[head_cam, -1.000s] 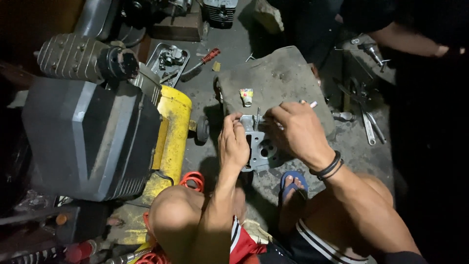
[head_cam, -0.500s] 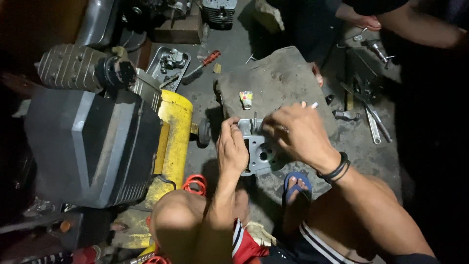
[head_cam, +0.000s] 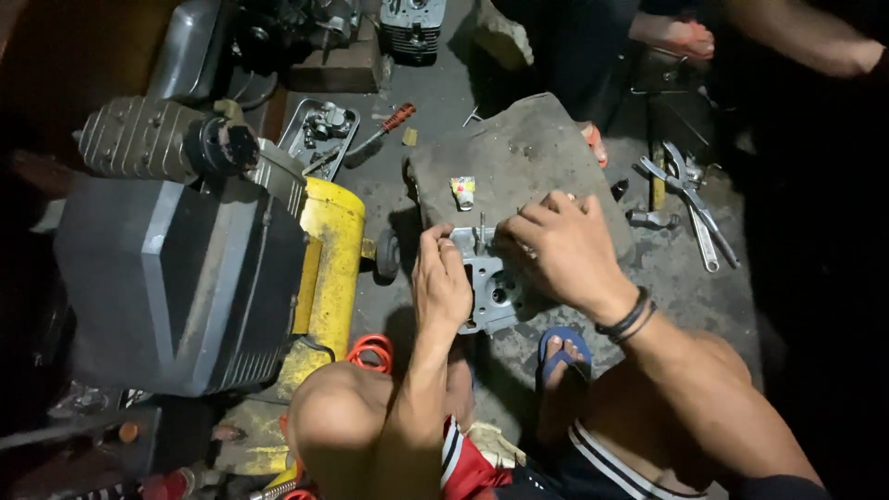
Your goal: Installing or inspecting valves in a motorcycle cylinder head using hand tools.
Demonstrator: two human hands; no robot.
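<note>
- Your left hand (head_cam: 442,282) curls over the grey metal engine part (head_cam: 491,282), gripping its left edge.
- Your right hand (head_cam: 556,250) bends down, fingers closed on its top — the part sits on the stone slab (head_cam: 519,157).

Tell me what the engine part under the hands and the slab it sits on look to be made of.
Engine part: likely cast aluminium, going by its dull grey matte surface with bored holes and a thin stud standing up. Slab: probably concrete or stone, grey-brown with a rough, stained face and chipped edges. Both hands, left hand and right hand, rest on the part.
</note>
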